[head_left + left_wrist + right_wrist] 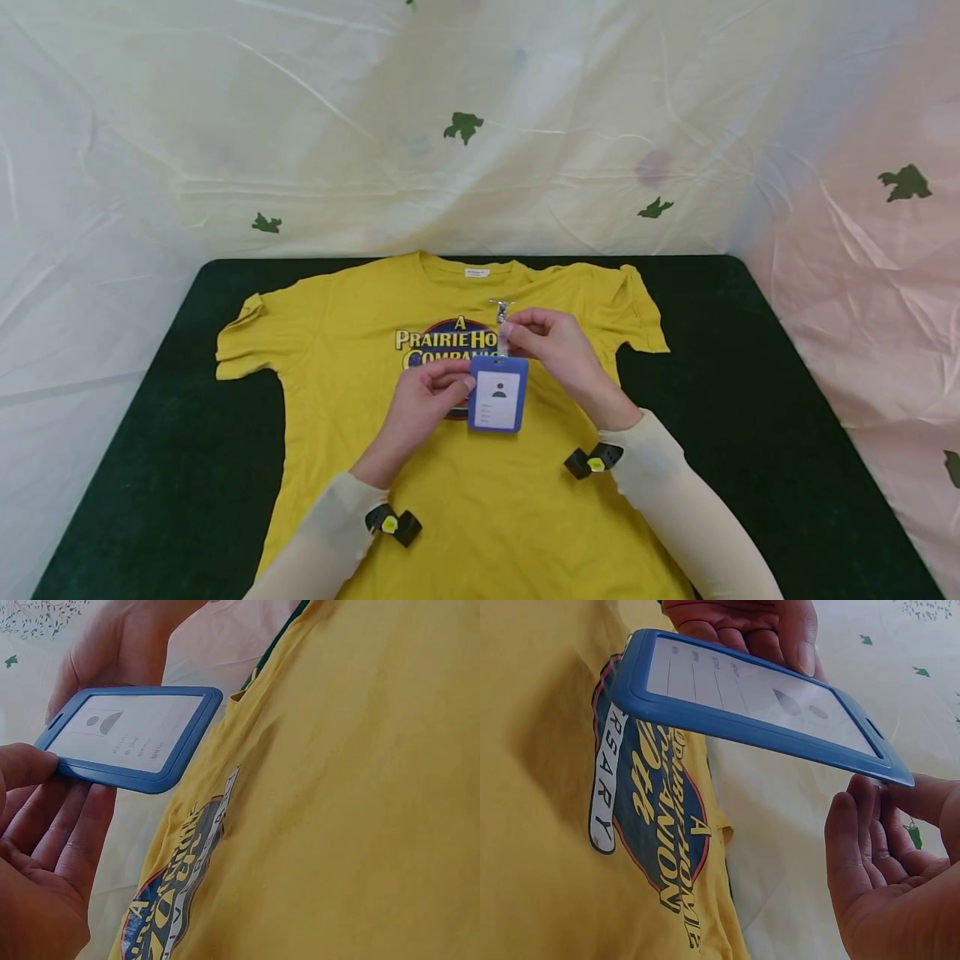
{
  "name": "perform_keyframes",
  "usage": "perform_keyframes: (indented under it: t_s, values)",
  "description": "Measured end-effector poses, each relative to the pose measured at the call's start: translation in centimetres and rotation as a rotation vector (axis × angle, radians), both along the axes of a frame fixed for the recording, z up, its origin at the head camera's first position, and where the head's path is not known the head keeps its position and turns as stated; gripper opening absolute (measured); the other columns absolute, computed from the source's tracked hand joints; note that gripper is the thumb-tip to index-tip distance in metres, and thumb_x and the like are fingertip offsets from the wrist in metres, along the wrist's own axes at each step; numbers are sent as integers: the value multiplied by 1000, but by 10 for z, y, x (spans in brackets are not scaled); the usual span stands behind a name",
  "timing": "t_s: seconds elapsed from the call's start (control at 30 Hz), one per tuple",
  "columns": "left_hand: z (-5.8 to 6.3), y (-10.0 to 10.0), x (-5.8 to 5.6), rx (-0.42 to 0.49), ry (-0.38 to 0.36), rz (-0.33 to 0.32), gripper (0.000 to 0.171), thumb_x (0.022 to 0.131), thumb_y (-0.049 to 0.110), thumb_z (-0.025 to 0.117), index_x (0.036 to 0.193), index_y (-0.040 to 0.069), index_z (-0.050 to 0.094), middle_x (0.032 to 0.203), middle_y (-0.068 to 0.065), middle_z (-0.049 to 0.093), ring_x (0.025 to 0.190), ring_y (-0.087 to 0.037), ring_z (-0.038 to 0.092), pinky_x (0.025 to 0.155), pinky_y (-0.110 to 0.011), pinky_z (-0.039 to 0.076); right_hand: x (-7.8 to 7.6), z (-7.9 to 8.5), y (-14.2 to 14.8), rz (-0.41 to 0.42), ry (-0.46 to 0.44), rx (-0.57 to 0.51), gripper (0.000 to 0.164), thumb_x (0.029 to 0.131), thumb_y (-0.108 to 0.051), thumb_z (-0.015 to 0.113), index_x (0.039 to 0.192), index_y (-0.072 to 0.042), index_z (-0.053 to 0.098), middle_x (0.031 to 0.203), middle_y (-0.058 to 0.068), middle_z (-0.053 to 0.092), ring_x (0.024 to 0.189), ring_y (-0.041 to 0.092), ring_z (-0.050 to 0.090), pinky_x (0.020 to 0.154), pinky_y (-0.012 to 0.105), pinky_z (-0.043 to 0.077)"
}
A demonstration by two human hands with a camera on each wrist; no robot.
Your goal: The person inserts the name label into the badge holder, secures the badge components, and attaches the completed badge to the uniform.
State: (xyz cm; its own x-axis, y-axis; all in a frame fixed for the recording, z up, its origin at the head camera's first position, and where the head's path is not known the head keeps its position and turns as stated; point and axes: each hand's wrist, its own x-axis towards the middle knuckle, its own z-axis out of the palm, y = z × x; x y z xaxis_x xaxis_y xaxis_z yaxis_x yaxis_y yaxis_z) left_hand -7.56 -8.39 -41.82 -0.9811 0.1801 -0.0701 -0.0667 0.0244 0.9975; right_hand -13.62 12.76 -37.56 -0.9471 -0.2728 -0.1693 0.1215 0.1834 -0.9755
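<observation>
A blue ID badge holder (pixel 498 395) with a white card inside is held up over the yellow T-shirt (pixel 360 450). My left hand (pixel 428 398) pinches its left edge, thumb on the front and fingers behind. Just above the holder, my right hand (pixel 551 343) pinches the strap below a shiny metal clip (pixel 502 312), which sticks up past the fingertips. In the left wrist view the badge holder (pixel 135 735) is tilted, its card facing up. Part of the shirt's printed logo (pixel 442 340) is hidden behind the badge and the hands.
The shirt lies spread, neckline at the far side, on a dark green table (pixel 172 417). Pale cloth (pixel 337 125) with green leaf-like patches hangs behind and on both sides. Each wrist wears a black band with a small camera (pixel 405 528).
</observation>
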Motion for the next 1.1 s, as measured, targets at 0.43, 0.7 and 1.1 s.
perform_keyframes:
  t_s: [0.43, 0.7, 1.1]
  values:
    - [-2, 2, 0, -9, 11, 7, 26, 91, 10, 68, 115, 0, 68, 103, -13, 72, 89, -23, 70, 75, -34, 57, 0, 1, -1, 1, -21, -35, 33, 92, -32, 68, 107, -3, 65, 97, 14, 69, 92, 27, 66, 84, 34, 55]
    - [-4, 2, 0, 9, -1, 32, 25, 91, 10, 68, 114, 0, 68, 102, -14, 72, 88, -23, 71, 75, -35, 57, 2, 0, -1, 13, -32, -11, 35, 91, -35, 68, 108, -4, 66, 97, 13, 69, 90, 27, 65, 86, 34, 53]
    - [-5, 4, -1, 59, -21, 71, 25, 90, 6, 68, 113, -2, 68, 101, -16, 71, 87, -25, 71, 73, -39, 57, 5, -1, -2, 46, -16, 27, 31, 94, -32, 65, 107, -4, 67, 99, 11, 68, 93, 27, 60, 92, 37, 48]
